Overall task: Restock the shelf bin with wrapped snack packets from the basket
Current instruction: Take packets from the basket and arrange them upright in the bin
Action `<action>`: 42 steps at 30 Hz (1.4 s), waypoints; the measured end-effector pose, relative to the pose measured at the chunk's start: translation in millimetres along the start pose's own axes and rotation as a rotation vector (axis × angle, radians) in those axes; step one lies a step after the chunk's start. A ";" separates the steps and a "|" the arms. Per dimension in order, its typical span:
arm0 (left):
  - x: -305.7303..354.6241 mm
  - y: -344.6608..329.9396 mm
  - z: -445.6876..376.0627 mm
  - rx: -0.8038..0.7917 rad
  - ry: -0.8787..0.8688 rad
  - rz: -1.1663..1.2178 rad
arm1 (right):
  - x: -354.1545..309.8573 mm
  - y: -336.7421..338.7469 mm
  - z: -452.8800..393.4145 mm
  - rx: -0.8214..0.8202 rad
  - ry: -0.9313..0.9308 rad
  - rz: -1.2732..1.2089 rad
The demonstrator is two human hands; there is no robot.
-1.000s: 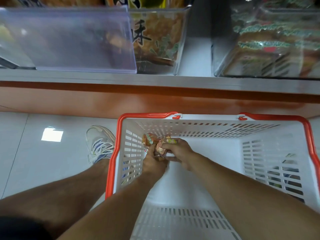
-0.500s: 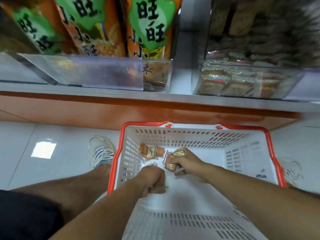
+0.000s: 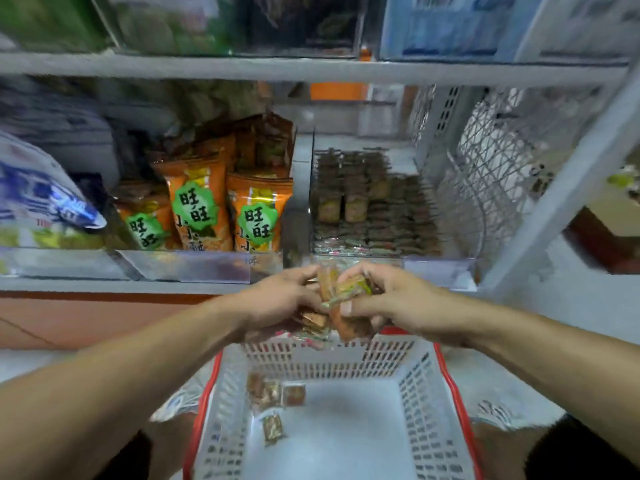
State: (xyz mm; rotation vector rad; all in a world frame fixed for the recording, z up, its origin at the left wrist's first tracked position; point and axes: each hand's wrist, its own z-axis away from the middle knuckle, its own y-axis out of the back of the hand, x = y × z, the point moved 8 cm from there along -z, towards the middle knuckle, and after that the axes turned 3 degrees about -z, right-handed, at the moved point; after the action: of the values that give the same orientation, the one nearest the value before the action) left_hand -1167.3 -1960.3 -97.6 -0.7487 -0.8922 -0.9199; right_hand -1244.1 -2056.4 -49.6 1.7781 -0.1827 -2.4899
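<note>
Basket [image 3: 446, 393] nearest us, white lattice walls with a red rim, sitting low between our legs. On its floor toward the left wall we count a few loose packets [image 3: 275, 396], one more lying apart just nearer us; the print on them is too blurred to read.

Above the basket's far rim, both hands meet around a bundle of wrapped snack packets [image 3: 341, 303]. Our left hand [image 3: 280, 303] has its fingers curled round the bundle's left side; our right hand [image 3: 391, 299] closes on the right side, thumb pressed across the front wrappers. A couple of packets hang loose below the grip, over the basket's far wall.

Beyond the basket's far rim, the shelf edge, and on it the clear shelf bin [image 3: 440, 268], already holding rows of similar small packets stacked toward its back. Left of that bin stand orange snack bags [image 3: 258, 216] with green labels. Wire mesh [image 3: 491, 161] closes the shelf to the bin's right.

We judge the step in hand to be the carry: bundle lifted out, not yet over the bin. Next move calls for raising the bundle above the bin's front lip, then easing the fingers apart over it. The dangling packets look liable to slip first.
</note>
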 end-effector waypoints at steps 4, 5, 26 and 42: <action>23.0 -0.3 7.6 0.031 -0.028 -0.116 | -5.8 6.8 6.6 0.008 0.012 -0.054; 24.3 -0.2 8.0 0.032 -0.015 -0.077 | -4.0 8.5 7.3 0.016 0.007 -0.084; 46.0 -27.4 11.0 -0.170 -0.116 0.304 | -32.0 48.4 19.7 0.118 0.219 -0.190; 44.9 -30.2 11.4 -0.143 -0.080 0.507 | -68.5 59.5 53.4 0.474 0.624 0.006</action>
State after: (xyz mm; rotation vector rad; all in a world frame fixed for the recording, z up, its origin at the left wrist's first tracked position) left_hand -1183.6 -1978.5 -47.9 -1.0812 -0.6621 -0.5077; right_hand -1272.7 -2103.6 40.0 2.6177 -0.7688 -1.8530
